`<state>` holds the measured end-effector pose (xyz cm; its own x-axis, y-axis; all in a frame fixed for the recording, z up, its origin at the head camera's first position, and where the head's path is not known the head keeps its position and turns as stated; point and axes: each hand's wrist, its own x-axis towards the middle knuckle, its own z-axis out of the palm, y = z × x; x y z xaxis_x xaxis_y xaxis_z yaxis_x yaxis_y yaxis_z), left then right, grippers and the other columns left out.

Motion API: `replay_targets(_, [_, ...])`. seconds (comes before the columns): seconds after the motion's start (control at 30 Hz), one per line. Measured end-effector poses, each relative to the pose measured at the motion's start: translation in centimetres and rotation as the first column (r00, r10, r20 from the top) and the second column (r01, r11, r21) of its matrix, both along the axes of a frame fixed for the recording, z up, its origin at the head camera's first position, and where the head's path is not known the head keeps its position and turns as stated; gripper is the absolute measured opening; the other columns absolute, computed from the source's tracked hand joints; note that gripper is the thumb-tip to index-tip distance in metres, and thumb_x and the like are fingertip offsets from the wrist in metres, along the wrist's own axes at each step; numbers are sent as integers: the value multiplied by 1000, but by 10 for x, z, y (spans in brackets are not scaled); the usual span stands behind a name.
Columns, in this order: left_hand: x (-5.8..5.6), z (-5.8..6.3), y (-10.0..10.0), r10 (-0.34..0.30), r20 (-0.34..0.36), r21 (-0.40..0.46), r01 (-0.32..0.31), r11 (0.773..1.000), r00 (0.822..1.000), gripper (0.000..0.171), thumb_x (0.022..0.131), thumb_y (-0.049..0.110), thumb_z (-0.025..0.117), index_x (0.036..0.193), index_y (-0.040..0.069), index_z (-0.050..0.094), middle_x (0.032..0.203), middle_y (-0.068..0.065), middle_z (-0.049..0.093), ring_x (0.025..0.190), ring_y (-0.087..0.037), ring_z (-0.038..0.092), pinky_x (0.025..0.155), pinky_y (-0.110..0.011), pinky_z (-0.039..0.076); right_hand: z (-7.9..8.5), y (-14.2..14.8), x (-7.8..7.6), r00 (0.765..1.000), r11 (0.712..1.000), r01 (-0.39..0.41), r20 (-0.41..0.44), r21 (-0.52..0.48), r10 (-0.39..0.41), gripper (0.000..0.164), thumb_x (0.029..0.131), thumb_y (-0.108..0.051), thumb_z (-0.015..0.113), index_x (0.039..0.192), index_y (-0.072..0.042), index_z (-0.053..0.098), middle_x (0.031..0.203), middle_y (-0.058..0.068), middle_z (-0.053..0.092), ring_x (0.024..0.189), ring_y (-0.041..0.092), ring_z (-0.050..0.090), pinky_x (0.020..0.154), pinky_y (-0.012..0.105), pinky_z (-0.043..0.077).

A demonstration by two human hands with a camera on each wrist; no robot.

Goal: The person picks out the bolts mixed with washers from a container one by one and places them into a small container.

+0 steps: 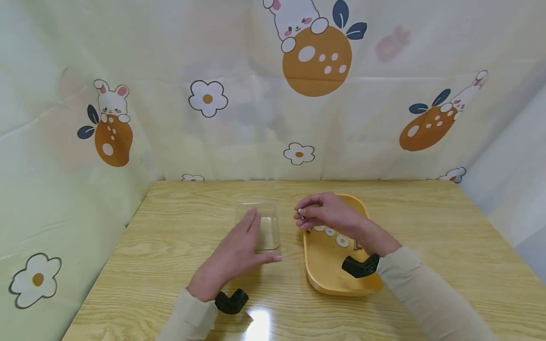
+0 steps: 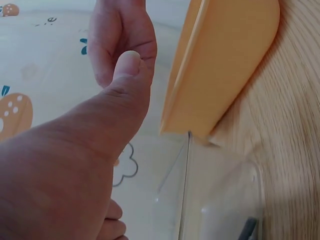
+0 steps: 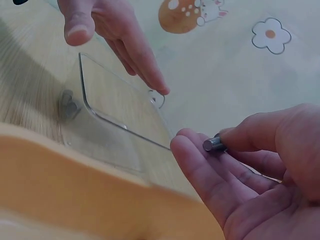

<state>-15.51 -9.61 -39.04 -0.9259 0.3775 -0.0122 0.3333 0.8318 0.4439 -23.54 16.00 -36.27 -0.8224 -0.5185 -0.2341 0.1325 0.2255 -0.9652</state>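
Note:
My right hand (image 1: pixel 339 216) pinches a small metal bolt (image 3: pixel 215 144) between thumb and fingers, over the left rim of an orange tray (image 1: pixel 330 280). The bolt's round end shows in the right wrist view; the thumb covers the rest. My left hand (image 1: pixel 236 251) is at the clear plastic box (image 1: pixel 268 237), left of the tray, its fingers straight and thumb spread wide. In the right wrist view the left hand (image 3: pixel 120 37) stands over the box's rim. A small metal piece (image 3: pixel 70 106) shows through the box's wall.
Flat washers (image 1: pixel 342 241) and a few metal bolts (image 1: pixel 357 245) lie in the tray. Box and tray stand on a wood-grain table (image 1: pixel 179 218). A printed curtain (image 1: pixel 251 137) hangs along its back edge.

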Motion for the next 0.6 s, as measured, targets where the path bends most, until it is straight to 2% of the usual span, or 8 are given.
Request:
replay_targets(0.3, [0,-3,-12,37,-3,-12,-37,999,999,117,82,66,67,157,-2,9,166,-22,7,154,-32,12,124,-45,22,-1,-14,0,999,999,-48,1,-2,48,28,99,-5,57,124,9,56,112,20,70,100,29,72,94,46,56])
replay_targets(0.43, [-1,-4,-16,49,2,-13,-49,999,999,117,82,65,68,158,-2,8,166,-21,6,154,-32,12,124,-45,22,-1,-21,0,998,998,-61,1,-10,61,28,99,-5,57,122,10,57,109,18,72,100,28,73,94,46,56])
replay_targets(0.6, [-2,-7,-20,55,-23,-18,-56,998,998,111,86,60,67,157,-4,10,165,-23,9,153,-35,17,122,-46,26,-2,-33,1,996,997,-83,19,0,83,27,99,-4,56,122,10,57,108,18,71,97,24,73,95,47,55])
